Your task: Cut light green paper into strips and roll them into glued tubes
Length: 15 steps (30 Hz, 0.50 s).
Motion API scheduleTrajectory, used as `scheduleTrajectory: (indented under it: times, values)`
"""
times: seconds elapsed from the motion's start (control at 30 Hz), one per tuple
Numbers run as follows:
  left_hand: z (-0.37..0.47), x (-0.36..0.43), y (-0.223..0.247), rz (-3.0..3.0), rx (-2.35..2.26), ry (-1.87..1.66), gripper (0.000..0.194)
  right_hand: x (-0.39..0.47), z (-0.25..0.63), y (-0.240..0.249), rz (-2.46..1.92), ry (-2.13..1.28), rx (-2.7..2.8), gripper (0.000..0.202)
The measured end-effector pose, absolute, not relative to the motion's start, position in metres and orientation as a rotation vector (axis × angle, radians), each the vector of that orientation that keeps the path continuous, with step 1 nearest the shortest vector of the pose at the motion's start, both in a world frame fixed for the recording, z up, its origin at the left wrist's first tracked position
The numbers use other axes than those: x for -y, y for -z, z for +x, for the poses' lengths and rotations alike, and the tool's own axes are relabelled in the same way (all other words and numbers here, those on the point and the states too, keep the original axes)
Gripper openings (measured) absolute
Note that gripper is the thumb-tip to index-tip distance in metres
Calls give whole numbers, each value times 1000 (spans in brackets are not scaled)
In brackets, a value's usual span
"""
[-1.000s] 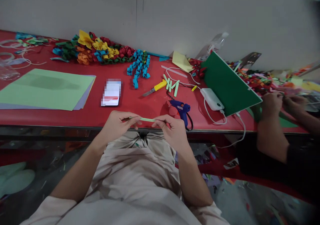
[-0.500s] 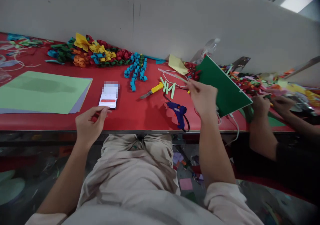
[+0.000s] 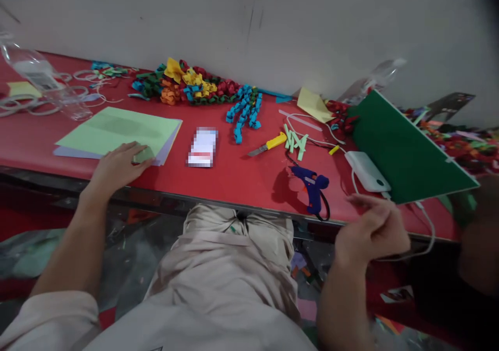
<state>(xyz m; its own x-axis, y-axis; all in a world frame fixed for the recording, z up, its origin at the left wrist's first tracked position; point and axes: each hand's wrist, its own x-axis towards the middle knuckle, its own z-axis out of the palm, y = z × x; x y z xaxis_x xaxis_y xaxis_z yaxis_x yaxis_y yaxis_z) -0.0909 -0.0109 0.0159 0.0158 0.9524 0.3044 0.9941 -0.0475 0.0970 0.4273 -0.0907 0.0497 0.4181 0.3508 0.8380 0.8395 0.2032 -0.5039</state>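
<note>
My left hand rests on the front right part of a stack of light green paper, fingers stretched out over the top sheet. A lilac sheet shows beneath it. My right hand hovers by the table's front edge, its fingers pressed together; whether anything thin is between them is hidden. Nearest to it are a blue hot glue gun and a white power bank. A phone with a lit screen lies right of the paper. A yellow utility knife, blade out, lies beside short light green paper strips.
A green board leans at the right, before another person's blurred arm. Colourful paper garlands and blue paper chains lie along the wall. Plastic bottles stand at both sides. White cables hang over the front edge.
My left hand has moved left from the phone onto the paper stack. My right hand has come back and down from beside the strips to the front edge. The view has swung left.
</note>
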Motion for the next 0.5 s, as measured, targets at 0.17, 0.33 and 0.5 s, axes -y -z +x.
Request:
scheduleTrajectory:
  times: [0.17,0.33,0.5]
  values:
    - [-88,9,-20,-2157,2072,477,49,112,393,-16,-1068,396,1456,30]
    - [-86,13,-32,-2157,2230,440,53,122,381,4,-996,309,1688,21]
    - [-91,10,-32,-2249,2204,430,47,113,392,12,-1362,440,1385,17]
